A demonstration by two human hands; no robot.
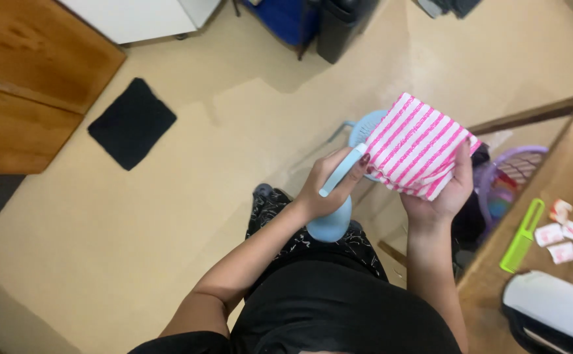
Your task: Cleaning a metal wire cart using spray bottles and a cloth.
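My left hand [326, 187] grips the stem of a small light blue fan [335, 223], whose round base sticks out below my fist and whose grille head [364, 128] shows behind a cloth. My right hand [445, 190] holds a pink and white striped cloth [417, 145] spread against the fan's head, covering most of it. Both hands are raised in front of my body, above my lap.
A wooden table edge [496, 262] runs along the right, with a green comb [522, 235], small packets [562, 239] and a white device [552, 305]. A purple basket [513, 174] stands beside it. A black mat [131, 122] lies on the beige floor, near a wooden cabinet [24, 78].
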